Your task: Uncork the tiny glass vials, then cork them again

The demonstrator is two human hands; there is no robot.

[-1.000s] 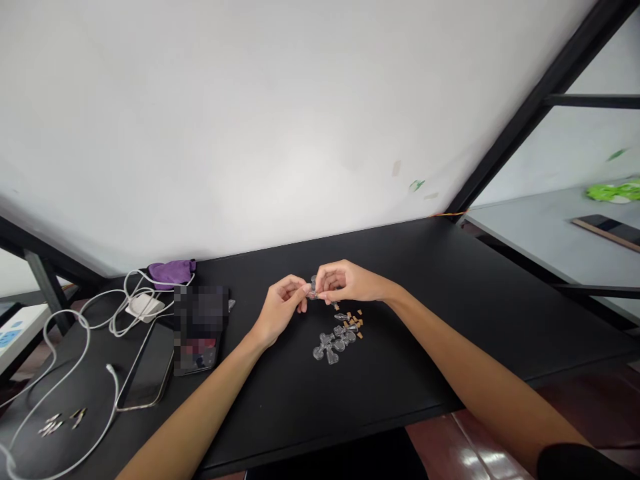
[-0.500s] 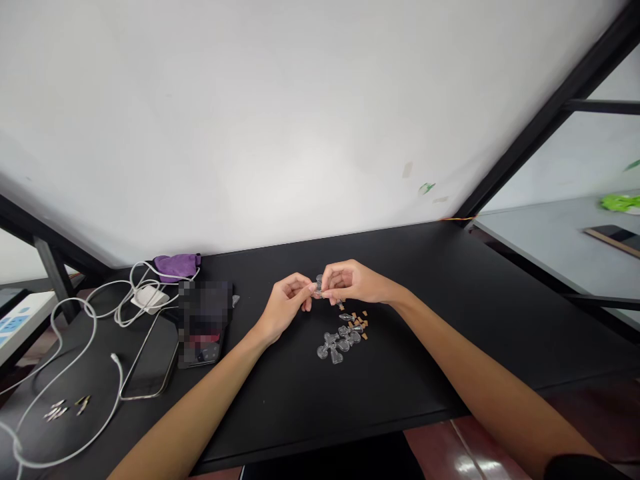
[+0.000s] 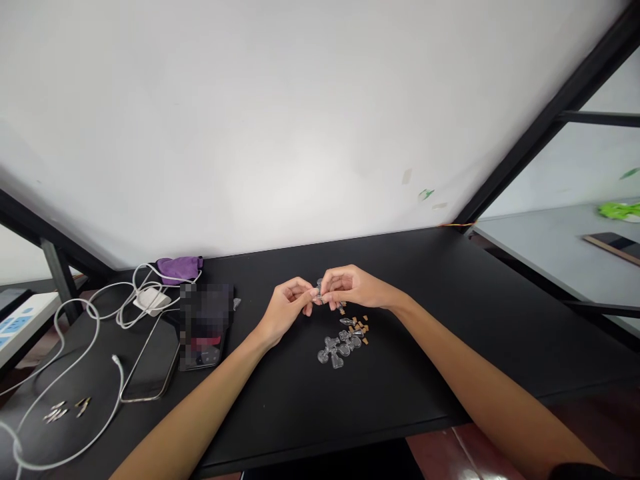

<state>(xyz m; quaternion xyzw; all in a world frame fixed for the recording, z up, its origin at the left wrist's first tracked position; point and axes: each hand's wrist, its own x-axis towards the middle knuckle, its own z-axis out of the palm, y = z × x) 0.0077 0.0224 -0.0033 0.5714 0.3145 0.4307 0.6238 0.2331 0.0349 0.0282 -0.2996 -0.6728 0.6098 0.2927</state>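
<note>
My left hand (image 3: 290,307) and my right hand (image 3: 350,287) meet above the black table, thumbs and fingertips pinched together on a tiny clear bottle. Most of that bottle is hidden by the fingers. Just behind the fingertips a small clear bottle (image 3: 320,283) shows; whether it is the held one I cannot tell. Closer to me lies a cluster of small clear bottles (image 3: 337,361) in various shapes. Several little tan corks (image 3: 365,341) are scattered along the cluster's right side, below my right hand.
Left of my arm lie a phone (image 3: 153,367), a partly blurred dark device (image 3: 205,357), a white charger (image 3: 151,300) with looped cable, and a purple cloth pouch (image 3: 180,268). Small metal pieces (image 3: 57,413) sit at far left. A white wall (image 3: 300,133) rises behind the black table (image 3: 300,407).
The view has shifted slightly, so things sit a little lower in the picture. Both hands keep their pinch on the tiny bottle, with almost no movement.
</note>
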